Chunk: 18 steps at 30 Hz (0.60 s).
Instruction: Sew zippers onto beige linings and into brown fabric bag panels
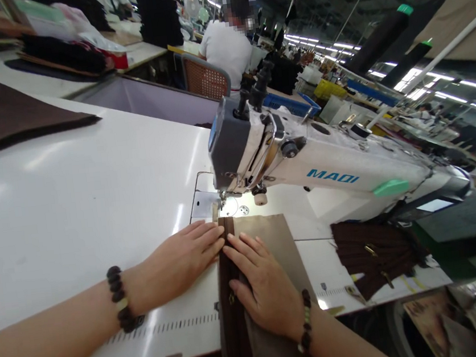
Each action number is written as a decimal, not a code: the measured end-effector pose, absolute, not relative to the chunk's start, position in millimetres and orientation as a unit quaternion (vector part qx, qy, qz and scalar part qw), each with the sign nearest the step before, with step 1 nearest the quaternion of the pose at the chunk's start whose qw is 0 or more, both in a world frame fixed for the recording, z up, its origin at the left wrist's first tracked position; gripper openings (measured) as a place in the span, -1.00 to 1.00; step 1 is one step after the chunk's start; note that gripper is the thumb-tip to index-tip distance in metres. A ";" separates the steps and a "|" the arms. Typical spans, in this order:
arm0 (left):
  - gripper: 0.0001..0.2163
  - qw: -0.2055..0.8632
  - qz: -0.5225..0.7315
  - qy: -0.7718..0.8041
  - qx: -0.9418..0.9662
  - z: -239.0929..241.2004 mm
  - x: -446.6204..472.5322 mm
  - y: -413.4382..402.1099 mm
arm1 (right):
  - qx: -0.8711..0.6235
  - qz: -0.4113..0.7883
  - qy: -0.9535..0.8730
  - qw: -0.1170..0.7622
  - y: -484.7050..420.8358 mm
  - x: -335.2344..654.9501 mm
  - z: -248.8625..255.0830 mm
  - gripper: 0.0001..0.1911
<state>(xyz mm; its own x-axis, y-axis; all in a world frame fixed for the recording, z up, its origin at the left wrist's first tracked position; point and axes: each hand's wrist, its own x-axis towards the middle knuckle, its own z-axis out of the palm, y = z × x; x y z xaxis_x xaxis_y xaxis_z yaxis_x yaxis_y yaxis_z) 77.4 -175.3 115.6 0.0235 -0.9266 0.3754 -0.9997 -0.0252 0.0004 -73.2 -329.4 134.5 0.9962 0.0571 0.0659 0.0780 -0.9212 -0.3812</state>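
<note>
A dark brown zipper strip (236, 327) lies lengthwise along the edge of a beige fabric panel (277, 240), its top end just in front of the needle area of a white sewing machine (330, 159). My left hand (182, 256) lies flat with fingers stretched, its fingertips on the left edge of the strip. On the other side my right hand (261, 285) rests with spread fingers, the fingertips on the strip and the palm over the beige panel. Near its thumb a small metal zipper pull shows. Both wrists wear beaded bracelets.
Bunched brown zippers (375, 254) with metal pulls lie right of the machine. Dark brown fabric (11, 110) sits on the white table (84, 190) at far left. Beyond, a person in a white shirt (227, 48) sits on a brown chair (204, 76), facing away.
</note>
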 end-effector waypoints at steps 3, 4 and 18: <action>-0.67 0.133 0.155 -0.685 0.699 110.9 77.7 -174.1 | -0.980 -0.029 -0.031 0.194 -328.5 -72.9 133.9 -0.45; -0.66 0.130 0.159 -0.685 0.699 110.0 78.0 -174.2 | -0.980 -0.029 -0.029 0.196 -328.1 -72.7 133.7 -0.45; -0.67 0.121 0.105 -0.653 0.740 113.4 93.5 -186.8 | -0.979 -0.033 -0.012 0.199 -339.7 -48.7 131.4 -0.46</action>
<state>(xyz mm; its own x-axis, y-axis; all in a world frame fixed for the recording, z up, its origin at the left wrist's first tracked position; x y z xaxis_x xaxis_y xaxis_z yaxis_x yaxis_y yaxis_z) 93.5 -186.8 113.4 0.1255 -0.9411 0.3138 -0.9921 -0.1180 0.0429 -48.7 -339.7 131.4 0.9975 0.0102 0.0696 0.0366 -0.9205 -0.3889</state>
